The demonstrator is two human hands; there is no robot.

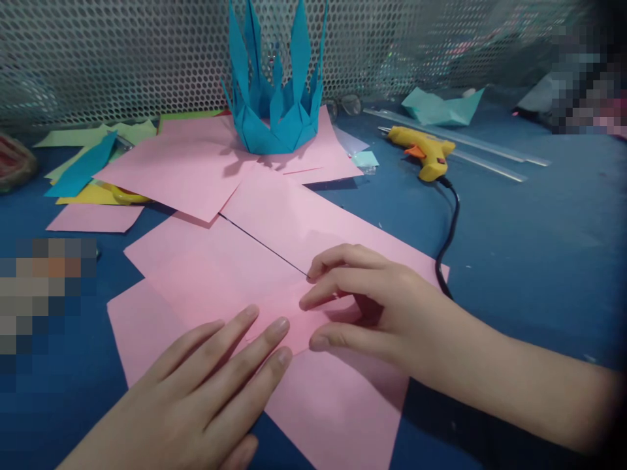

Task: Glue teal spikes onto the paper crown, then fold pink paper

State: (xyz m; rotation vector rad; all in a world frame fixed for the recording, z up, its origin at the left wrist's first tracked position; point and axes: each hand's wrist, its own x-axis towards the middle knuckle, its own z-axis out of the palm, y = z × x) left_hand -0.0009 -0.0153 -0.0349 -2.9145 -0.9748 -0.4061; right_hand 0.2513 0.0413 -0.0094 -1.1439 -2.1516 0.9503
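Note:
A pink paper sheet point(215, 281) lies on the blue table among several other pink sheets. My left hand point(206, 385) rests flat on its near part, fingers stretched out and together, pressing the paper down. My right hand point(372, 307) comes in from the right with the fingertips curled onto a folded flap of the same pink sheet, thumb low at the near edge. The fingertips of both hands almost meet at the fold. A dark crease line runs from the sheet's middle toward my right hand.
A blue folded paper crown point(277, 98) stands on pink sheets at the back. A yellow glue gun point(424, 153) with a black cord point(448, 235) lies to the right, with clear glue sticks point(470, 147) behind it. Green, yellow and blue papers point(88, 163) lie at the left. A mesh wall backs the table.

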